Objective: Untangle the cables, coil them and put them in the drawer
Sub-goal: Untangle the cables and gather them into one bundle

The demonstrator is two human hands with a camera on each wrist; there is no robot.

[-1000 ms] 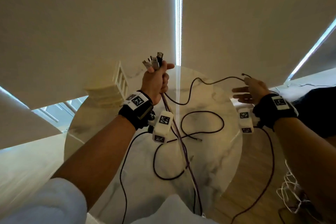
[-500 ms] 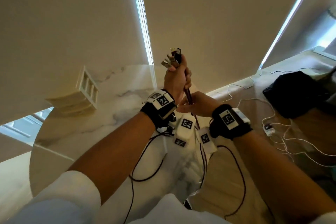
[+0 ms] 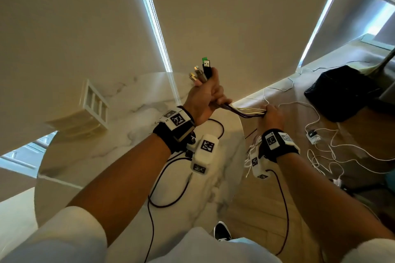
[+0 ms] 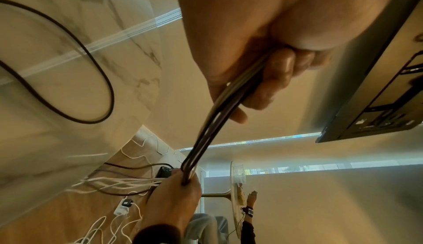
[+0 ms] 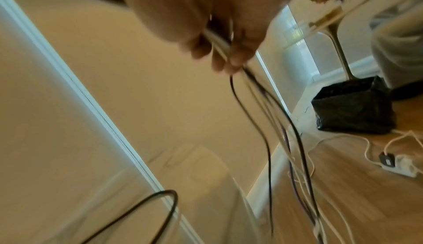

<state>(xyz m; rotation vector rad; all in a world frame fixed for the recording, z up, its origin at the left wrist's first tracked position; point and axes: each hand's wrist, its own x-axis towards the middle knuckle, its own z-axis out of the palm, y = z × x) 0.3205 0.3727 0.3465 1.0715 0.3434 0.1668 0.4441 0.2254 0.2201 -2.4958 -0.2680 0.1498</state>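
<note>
The round marble table (image 3: 102,156) fills the lower left, a dark cable loop (image 3: 171,188) lying on it, and the small white drawer unit (image 3: 94,107) sits at its far left edge. Above the table's right edge the left hand (image 3: 205,100) is fisted tight round the cable bundle (image 3: 245,112), fingers (image 4: 274,78) curled hard, USB plugs (image 3: 203,70) fanning out the top (one black, tipped green). The bundle runs taut to the right hand (image 3: 272,116), out over the wooden floor (image 3: 267,220); its fingers (image 5: 219,56) are closed round the strands, which trail down from there. White cables (image 3: 320,151) sprawl on the floor beside a black bag (image 3: 342,94).
</note>
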